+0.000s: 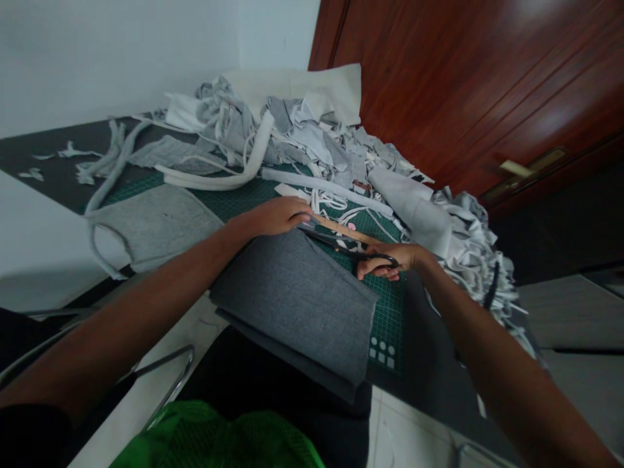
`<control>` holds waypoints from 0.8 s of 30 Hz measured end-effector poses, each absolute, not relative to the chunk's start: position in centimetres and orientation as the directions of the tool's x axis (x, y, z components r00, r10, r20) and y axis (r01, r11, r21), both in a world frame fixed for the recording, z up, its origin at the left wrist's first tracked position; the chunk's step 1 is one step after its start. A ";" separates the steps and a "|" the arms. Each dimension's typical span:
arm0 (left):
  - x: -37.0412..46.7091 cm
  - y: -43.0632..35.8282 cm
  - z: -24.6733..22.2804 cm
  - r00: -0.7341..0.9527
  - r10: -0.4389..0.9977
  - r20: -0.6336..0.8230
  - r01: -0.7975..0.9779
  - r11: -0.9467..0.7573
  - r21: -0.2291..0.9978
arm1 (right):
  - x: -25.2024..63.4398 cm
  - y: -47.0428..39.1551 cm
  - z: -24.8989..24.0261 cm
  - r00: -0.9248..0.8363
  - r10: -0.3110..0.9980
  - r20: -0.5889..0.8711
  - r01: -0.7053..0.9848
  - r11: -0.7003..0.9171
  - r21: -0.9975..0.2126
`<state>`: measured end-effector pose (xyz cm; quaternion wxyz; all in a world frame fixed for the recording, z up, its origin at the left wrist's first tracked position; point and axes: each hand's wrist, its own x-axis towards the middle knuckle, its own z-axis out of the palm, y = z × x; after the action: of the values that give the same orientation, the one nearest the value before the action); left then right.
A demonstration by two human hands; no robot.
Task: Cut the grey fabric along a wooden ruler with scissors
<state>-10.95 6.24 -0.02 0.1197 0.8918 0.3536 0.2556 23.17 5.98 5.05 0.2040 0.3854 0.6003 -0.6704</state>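
Dark grey folded fabric (302, 299) lies over the near edge of the table and hangs a little past it. My right hand (385, 260) is closed around the black handles of scissors (348, 250), whose blades point left to the fabric's far edge. At that edge my left hand (283, 216) pinches the fabric near the blade tips. A narrow tan strip (341, 227) runs just beyond the scissors, between the two hands. Under them is a green cutting mat (390, 305) with a grid.
Light grey fabric (160, 221) lies at the left. Grey and white scraps (312, 136) are heaped along the back, with more (472, 247) at the right. A rolled white piece (414, 205) rests beside them. Behind stand a white wall and a brown door (463, 84).
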 end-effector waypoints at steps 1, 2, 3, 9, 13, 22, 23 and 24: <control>-11.0 6.2 0.1 0.616 0.697 0.368 0.570 -0.717 0.403 | 23.2 6.0 5.0 -0.622 0.193 -0.758 0.733 -0.196 -0.651; -11.1 6.1 0.2 0.610 0.702 0.366 0.569 -0.710 0.414 | 23.2 6.0 5.0 -0.624 0.197 -0.756 0.731 -0.193 -0.654; -11.2 6.0 0.3 0.603 0.709 0.366 0.567 -0.704 0.428 | 23.2 6.0 5.0 -0.625 0.201 -0.754 0.731 -0.188 -0.656; -11.9 5.7 0.6 0.565 0.731 0.383 0.540 -0.678 0.498 | 23.0 5.4 5.2 -0.608 0.246 -0.755 0.728 -0.205 -0.654; -12.0 5.8 0.6 0.578 0.706 0.410 0.534 -0.707 0.464 | 22.9 5.1 5.3 -0.621 0.234 -0.748 0.724 -0.194 -0.662; -12.0 6.4 0.7 0.580 0.671 0.461 0.565 -0.740 0.366 | 21.9 5.0 5.5 -0.626 0.202 -0.753 0.722 -0.214 -0.658; -12.0 6.4 0.7 0.578 0.672 0.463 0.568 -0.738 0.364 | 21.8 5.0 5.5 -0.629 0.202 -0.751 0.721 -0.210 -0.660; -12.0 6.4 0.6 0.575 0.674 0.465 0.570 -0.737 0.363 | 21.6 5.1 5.5 -0.630 0.201 -0.750 0.721 -0.205 -0.661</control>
<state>-12.02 6.41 0.64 0.0867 0.8830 0.3522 0.2977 21.61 5.08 5.51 0.1928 0.3843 0.6002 -0.6744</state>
